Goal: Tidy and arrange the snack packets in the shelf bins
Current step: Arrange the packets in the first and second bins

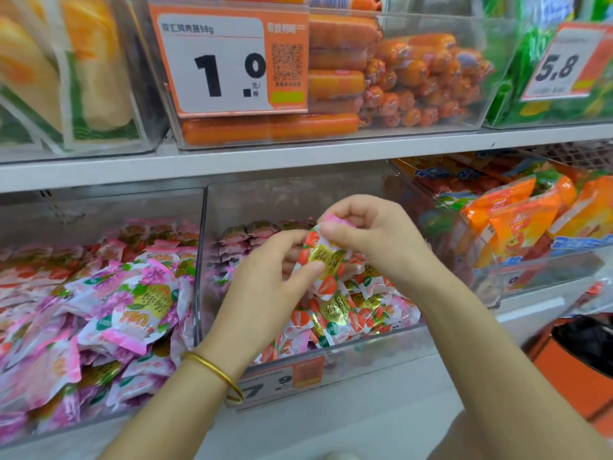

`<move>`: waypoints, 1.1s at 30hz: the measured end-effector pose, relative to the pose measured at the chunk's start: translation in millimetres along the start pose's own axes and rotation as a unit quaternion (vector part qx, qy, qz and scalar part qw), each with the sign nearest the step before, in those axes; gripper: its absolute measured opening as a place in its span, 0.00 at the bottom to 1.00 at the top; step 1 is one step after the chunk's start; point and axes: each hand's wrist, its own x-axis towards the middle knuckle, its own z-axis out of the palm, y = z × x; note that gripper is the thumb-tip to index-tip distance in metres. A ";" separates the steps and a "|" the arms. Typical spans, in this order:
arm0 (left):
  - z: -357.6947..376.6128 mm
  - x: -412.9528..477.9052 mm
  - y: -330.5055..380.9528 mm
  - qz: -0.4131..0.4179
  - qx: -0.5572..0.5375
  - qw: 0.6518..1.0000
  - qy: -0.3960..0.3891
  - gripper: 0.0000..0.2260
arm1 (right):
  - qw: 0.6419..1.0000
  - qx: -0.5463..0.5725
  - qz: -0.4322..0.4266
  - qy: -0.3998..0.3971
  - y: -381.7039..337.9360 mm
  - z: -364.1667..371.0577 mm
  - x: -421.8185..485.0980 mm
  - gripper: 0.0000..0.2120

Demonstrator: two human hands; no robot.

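Observation:
Over the middle clear bin [371, 353] my two hands hold one snack packet [323, 260], white with red strawberries and a gold label. My left hand [265, 290], with a gold bangle at the wrist, pinches its lower part. My right hand [368, 237] pinches its pink top edge. Under the hands, more strawberry packets [345, 313] lie loose at the front of this bin, and a neat row of packets stands at the back. The left bin [195, 293] holds a heap of pink flower-print packets [132, 300].
A bin at the right [544, 277] holds orange snack bags. On the shelf above stand bins of orange sausages [335, 84] with a 1.0 price tag, yellow packs at left and green packs at right. An orange container [570, 376] with a black liner stands at lower right.

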 end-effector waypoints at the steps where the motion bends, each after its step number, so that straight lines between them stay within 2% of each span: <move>1: 0.4 0.1 -0.9 -0.014 0.002 1.000 0.007 0.12 | 1.000 0.004 0.010 0.007 1.4 2.2 0.9 0.04; 3: -1.2 0.1 -2.4 -0.028 0.016 0.999 0.026 0.11 | 0.998 -0.027 0.054 0.032 6.4 0.7 3.0 0.09; 4: -2.8 -0.2 -2.2 -0.030 0.008 0.999 0.035 0.10 | 0.993 -0.098 0.065 0.024 10.5 -3.5 3.8 0.10; 5: -4.4 -0.5 -1.2 -0.032 -0.008 0.999 0.042 0.08 | 0.978 -0.201 0.063 -0.013 14.6 -8.5 4.2 0.09; 7: -7.8 -2.2 2.7 -0.040 -0.048 0.997 0.048 0.05 | 0.925 -0.348 0.054 -0.145 21.4 -12.4 1.7 0.09; 8: -9.0 -3.3 4.0 -0.044 -0.058 0.996 0.047 0.05 | 0.900 -0.382 0.061 -0.200 24.7 -11.7 -0.5 0.15; 10: -10.7 -5.8 3.1 -0.050 -0.066 0.996 0.042 0.05 | 0.884 -0.400 0.067 -0.233 27.6 -8.0 -3.3 0.26; 12: -11.7 -7.8 1.4 -0.060 -0.080 0.994 0.033 0.06 | 0.889 -0.402 0.034 -0.218 26.4 -5.7 -4.3 0.25; 15: -15.4 -12.6 0.8 -0.078 -0.116 0.990 0.022 0.07 | 0.922 -0.340 -0.001 -0.186 21.7 -9.8 -5.7 0.15; 19: -28.6 -22.2 6.6 -0.084 -0.164 0.982 0.039 0.04 | 0.992 -0.067 0.043 -0.099 9.1 -14.2 -8.4 0.09; 21: -37.6 -28.9 10.2 -0.088 -0.187 0.977 0.060 0.06 | 0.990 0.096 0.063 -0.083 0.0 -12.6 -10.0 0.06; 23: -49.7 -36.0 10.5 -0.082 -0.198 0.973 0.086 0.06 | 0.969 0.206 0.066 -0.118 -12.8 -1.1 -11.6 0.10; 26: -68.9 -48.6 5.9 -0.083 -0.189 0.973 0.101 0.09 | 0.955 0.240 0.067 -0.161 -33.6 33.3 -13.8 0.15; 30: -96.2 -69.4 -2.3 -0.102 -0.202 0.970 0.090 0.06 | 0.962 0.200 0.069 -0.173 -54.6 88.7 -14.4 0.05; 33: -119.7 -84.3 -12.7 -0.109 -0.204 0.967 0.105 0.08 | 0.970 0.148 0.063 -0.180 -65.6 122.9 -14.3 0.03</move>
